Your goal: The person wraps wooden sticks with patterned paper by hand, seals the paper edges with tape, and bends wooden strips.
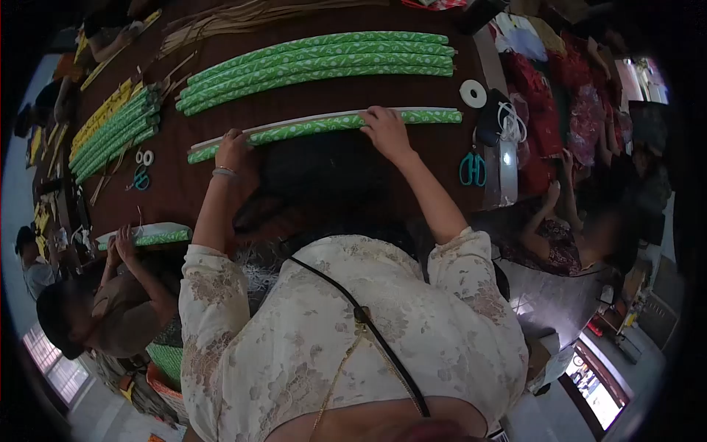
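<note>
A long green patterned roll with a white strip along its far edge lies crosswise on the dark brown table. Near its left end, my left hand is closed over it, fingers bent on the far edge. My right hand grips the same roll right of its middle, fingers curled over the white edge. Beyond it, several finished-looking green rolls lie side by side. A roll of white tape and teal scissors are to the right of my right hand.
At left lie more green rolls, yellow rolls, small tape rings and teal scissors. A co-worker at the lower left handles a green piece. Another person sits at right near red bundles. Brown strips lie at the back.
</note>
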A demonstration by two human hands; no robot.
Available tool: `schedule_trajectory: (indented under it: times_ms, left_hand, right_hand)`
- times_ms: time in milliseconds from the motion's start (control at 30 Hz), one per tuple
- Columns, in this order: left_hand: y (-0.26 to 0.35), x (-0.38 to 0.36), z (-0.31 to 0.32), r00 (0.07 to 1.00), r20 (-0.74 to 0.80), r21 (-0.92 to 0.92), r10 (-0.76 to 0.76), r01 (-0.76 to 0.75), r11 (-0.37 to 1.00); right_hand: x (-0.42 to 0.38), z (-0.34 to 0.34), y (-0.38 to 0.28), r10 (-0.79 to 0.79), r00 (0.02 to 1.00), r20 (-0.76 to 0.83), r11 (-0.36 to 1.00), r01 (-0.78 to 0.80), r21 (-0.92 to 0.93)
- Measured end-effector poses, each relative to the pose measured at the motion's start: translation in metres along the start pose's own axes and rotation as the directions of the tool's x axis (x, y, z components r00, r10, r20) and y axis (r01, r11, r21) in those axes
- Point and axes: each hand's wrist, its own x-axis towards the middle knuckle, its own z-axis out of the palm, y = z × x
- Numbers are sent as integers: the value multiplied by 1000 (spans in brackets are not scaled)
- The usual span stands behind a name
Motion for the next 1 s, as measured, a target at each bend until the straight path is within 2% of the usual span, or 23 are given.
schedule_trajectory:
  times_ms: [67,133,233,300,333,400,433,533,667,733,800,867,933,1000]
  left_hand:
    - [-6,1,3,999,27,1,44,-44,999]
    - [-7,2,2,998,26,-16,51,-51,999]
    - [-2,0,-1,996,78,-42,45,-42,998]
    - [11,-2,1,994,77,-135,-78,87,987]
    - [12,-4,5,995,80,-136,-64,75,988]
    - [20,-11,10,991,-17,-74,-133,131,989]
    - [26,-15,10,993,-79,-27,-83,81,996]
    - [26,-11,5,993,-85,-93,-81,73,993]
    - [29,-9,-4,995,-46,-64,-87,84,994]
    - [26,-10,-2,995,-80,-78,-62,56,995]
    - [23,-10,0,994,-56,-66,-93,89,994]
    - [23,-10,-1,995,-91,-73,-41,35,997]
    - [22,-8,-2,994,-86,-32,-64,61,998]
    - [20,-6,-4,987,-144,126,67,-49,991]
  right_hand:
    - [0,7,-6,31,999,-20,1000,-31,-3]
    - [0,18,-8,70,992,-106,997,-71,-7]
    - [-1,25,-7,101,986,-135,995,-100,8]
    - [-2,28,-9,106,983,-150,994,-108,-7]
    - [-2,27,-8,101,982,-160,994,-107,-25]
    - [-3,27,-10,114,979,-169,992,-121,-31]
    - [-4,27,-11,116,979,-167,992,-123,-33]
    - [-2,25,-10,130,981,-147,992,-129,14]
    - [-3,23,-10,129,983,-128,991,-126,32]
    - [-5,25,-10,119,980,-159,993,-121,-3]
    - [-6,27,-11,171,981,-93,983,-162,88]
    - [-5,27,-11,167,981,-103,985,-162,55]
    - [-3,24,-9,162,983,-88,986,-157,63]
    - [-2,21,-6,142,990,-25,990,-141,26]
